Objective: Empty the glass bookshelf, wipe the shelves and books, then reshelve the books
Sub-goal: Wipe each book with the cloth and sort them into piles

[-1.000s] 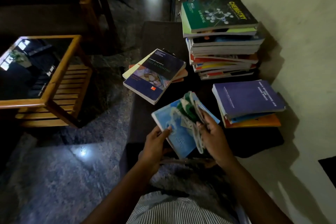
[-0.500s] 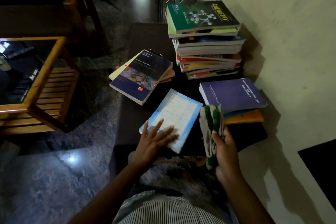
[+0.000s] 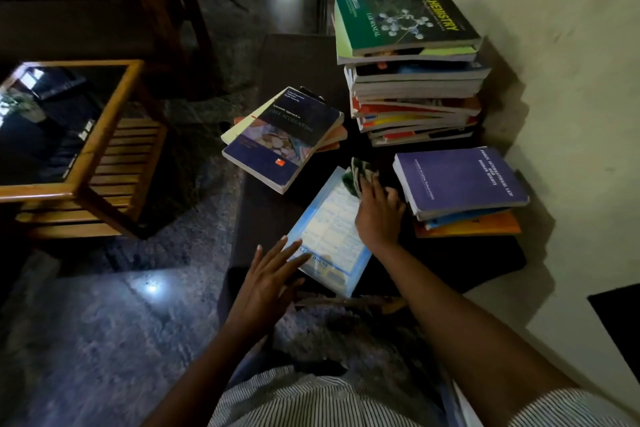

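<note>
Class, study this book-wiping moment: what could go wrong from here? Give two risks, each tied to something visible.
The dark blue accounting book juts past the left edge of the dark bench; a knock could tip it to the floor. The tall, uneven book stack topped by the green chemistry manual stands beyond the right hand, which holds the green-and-white cloth; a wide wipe across the light blue book might nudge it over.

one view only, from the person's head, tilted forward and down over both forearms. it sits close above the left hand (image 3: 266, 274) and right hand (image 3: 377, 215) (wide-angle, edges bowed), wall (image 3: 554, 45) at right, floor (image 3: 104, 340) at left.
</note>
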Available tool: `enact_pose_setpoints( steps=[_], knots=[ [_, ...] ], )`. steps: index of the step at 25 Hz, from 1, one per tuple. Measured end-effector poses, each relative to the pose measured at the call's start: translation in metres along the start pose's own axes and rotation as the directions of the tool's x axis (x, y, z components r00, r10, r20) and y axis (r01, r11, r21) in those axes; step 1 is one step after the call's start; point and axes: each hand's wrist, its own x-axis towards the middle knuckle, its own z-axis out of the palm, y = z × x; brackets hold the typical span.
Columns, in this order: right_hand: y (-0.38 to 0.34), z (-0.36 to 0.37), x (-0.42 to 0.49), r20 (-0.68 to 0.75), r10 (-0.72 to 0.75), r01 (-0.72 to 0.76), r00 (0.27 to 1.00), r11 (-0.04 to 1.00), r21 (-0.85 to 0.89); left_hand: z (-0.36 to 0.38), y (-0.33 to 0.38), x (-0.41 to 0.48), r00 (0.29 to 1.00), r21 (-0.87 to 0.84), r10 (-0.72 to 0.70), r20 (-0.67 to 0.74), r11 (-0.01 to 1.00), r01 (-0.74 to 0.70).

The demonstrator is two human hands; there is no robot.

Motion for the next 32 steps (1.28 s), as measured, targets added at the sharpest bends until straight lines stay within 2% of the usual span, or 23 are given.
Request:
enact_pose_setpoints(
  steps=[1,3,6,9,10,12,13,15,16,18,21,22,24,25,26,27,28,29,30,31,32],
  knots=[
    [-0.004,0.004,-0.005,-0.004,-0.027,0.027,1.000,0.999,-0.022,-0.003,0.000,-0.004,0.999,-0.033,-0.036,-0.007,0.999,0.035],
    [-0.014,0.008,-0.030,-0.015,-0.174,0.174,0.985,0.985,-0.015,-0.005,-0.002,-0.011,0.995,-0.074,-0.101,-0.014,0.992,0.100],
    [-0.025,0.011,-0.088,0.008,-0.427,0.425,0.904,0.903,0.063,-0.008,-0.003,-0.012,0.991,-0.062,-0.136,-0.016,0.989,0.135],
    [-0.013,0.002,-0.128,0.023,-0.556,0.541,0.831,0.817,0.200,-0.012,0.000,-0.004,0.986,-0.063,-0.164,-0.039,0.985,0.161],
    [-0.003,-0.004,-0.133,-0.006,-0.525,0.499,0.851,0.806,0.319,-0.012,0.001,-0.001,0.981,-0.079,-0.189,-0.050,0.980,0.184],
    [0.014,-0.026,-0.138,0.001,-0.285,0.226,0.959,0.762,0.607,-0.006,0.006,0.007,0.986,-0.091,-0.158,-0.046,0.984,0.153],
    [0.023,-0.035,-0.137,0.028,-0.159,0.100,0.987,0.737,0.669,0.003,0.007,0.010,0.997,-0.071,-0.079,-0.017,0.994,0.078],
    [0.042,-0.047,-0.134,0.066,-0.004,-0.044,0.998,0.711,0.702,0.026,0.007,0.016,0.981,0.029,0.154,0.121,0.987,-0.158],
    [0.047,-0.054,-0.133,0.057,0.019,-0.054,0.998,0.703,0.709,0.037,0.008,0.020,0.951,0.084,0.242,0.192,0.962,-0.261],
    [0.050,-0.068,-0.131,0.049,0.046,-0.067,0.998,0.691,0.720,0.053,0.011,0.027,0.919,0.153,0.296,0.262,0.927,-0.342],
    [0.046,-0.085,-0.124,0.037,0.048,-0.060,0.998,0.654,0.754,0.052,0.015,0.030,0.938,0.161,0.291,0.189,0.933,-0.321],
    [0.043,-0.090,-0.120,0.011,0.029,-0.027,1.000,0.641,0.767,0.044,0.018,0.033,0.959,0.086,0.261,0.114,0.959,-0.271],
    [0.034,-0.102,-0.108,-0.028,-0.011,0.029,1.000,0.613,0.790,0.016,0.028,0.048,0.997,-0.238,0.082,0.014,0.968,-0.076],
    [0.028,-0.107,-0.100,-0.043,-0.032,0.054,0.999,0.602,0.797,0.002,0.033,0.058,0.998,-0.411,-0.057,-0.031,0.911,0.039],
    [0.022,-0.112,-0.092,-0.067,-0.048,0.082,0.997,0.594,0.800,-0.013,0.040,0.069,0.973,-0.599,-0.221,-0.058,0.788,0.143],
    [0.016,-0.117,-0.083,-0.101,-0.057,0.115,0.993,0.587,0.801,-0.026,0.044,0.081,0.917,-0.796,-0.396,-0.051,0.571,0.203],
    [0.009,-0.122,-0.074,-0.148,-0.060,0.155,0.987,0.586,0.795,-0.039,0.046,0.092,0.840,-0.938,-0.543,0.006,0.288,0.193],
    [0.002,-0.125,-0.065,-0.197,-0.062,0.196,0.978,0.588,0.785,-0.048,0.043,0.102,0.771,-0.989,-0.630,0.097,0.029,0.148],
    [-0.006,-0.129,-0.055,-0.237,-0.067,0.230,0.969,0.591,0.773,-0.056,0.037,0.111,0.743,-0.984,-0.648,0.168,-0.151,0.090],
    [-0.014,-0.131,-0.046,-0.263,-0.078,0.256,0.962,0.592,0.764,-0.061,0.026,0.118,0.746,-0.966,-0.634,0.203,-0.252,0.048],
    [-0.022,-0.132,-0.039,-0.276,-0.098,0.280,0.956,0.586,0.761,-0.066,0.015,0.126,0.752,-0.950,-0.623,0.215,-0.312,0.014]
  ],
)
